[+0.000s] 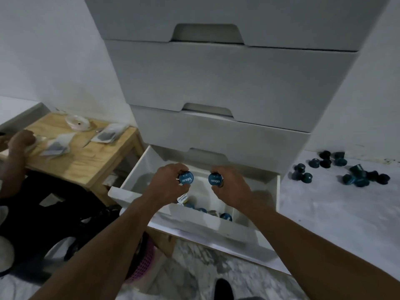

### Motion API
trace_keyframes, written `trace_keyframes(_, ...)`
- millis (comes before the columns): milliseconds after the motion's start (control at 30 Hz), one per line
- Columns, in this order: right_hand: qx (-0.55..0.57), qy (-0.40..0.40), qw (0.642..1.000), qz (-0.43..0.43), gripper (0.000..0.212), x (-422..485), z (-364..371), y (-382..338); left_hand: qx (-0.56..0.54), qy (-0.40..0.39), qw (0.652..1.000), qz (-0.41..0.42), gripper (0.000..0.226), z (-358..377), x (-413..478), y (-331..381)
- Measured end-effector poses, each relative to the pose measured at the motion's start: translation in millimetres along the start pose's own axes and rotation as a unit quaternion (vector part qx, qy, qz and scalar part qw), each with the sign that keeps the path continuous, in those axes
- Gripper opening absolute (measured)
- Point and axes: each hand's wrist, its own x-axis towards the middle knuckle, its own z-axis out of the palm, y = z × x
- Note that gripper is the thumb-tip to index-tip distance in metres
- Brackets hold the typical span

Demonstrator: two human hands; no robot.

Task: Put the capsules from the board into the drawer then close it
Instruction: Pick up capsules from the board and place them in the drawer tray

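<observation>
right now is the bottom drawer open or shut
Open. The bottom drawer is pulled out from the cabinet, so its inside shows, with capsules lying in it.

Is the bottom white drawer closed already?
No, the bottom white drawer stands pulled out, with round blue capsules lying inside.

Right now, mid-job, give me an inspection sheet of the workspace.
Surface: pale board, right of the chest.
Job's things: loose capsules on the board; bottom drawer open, stored capsules inside.
Clutter: tea bags and clear dish on the wooden table, left.
Hands: left hand grips the left capsule, right hand grips the right capsule, both above the drawer.
Cables: nothing seen.
Surroundings: second person's hand at the table; black chair; pink basket; marble floor.
</observation>
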Motion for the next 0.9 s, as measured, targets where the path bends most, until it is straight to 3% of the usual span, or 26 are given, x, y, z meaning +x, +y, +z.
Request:
trace_keyframes(333, -0.004, -0.054, 0.996, 0.068, 0.038, 27.6, 33.5, 18.2, 0.115, -0.139, 0.981, 0.069, 0.039, 17.2, 58.4, -24.7)
trace_keyframes(533, -0.013, -0.047, 0.983, 0.176, 0.048, 26.3, 39.0, 15.3, 0.073, -0.211, 0.969, 0.108, 0.037, 37.5, 85.9, -47.0)
trace_keyframes(900, -0.032, -0.068, 0.967, 0.241, 0.042, 22.8, 56.9, 13.3, 0.004, -0.284, 0.947, 0.150, 0.044, 66.9, 113.2, -73.0)
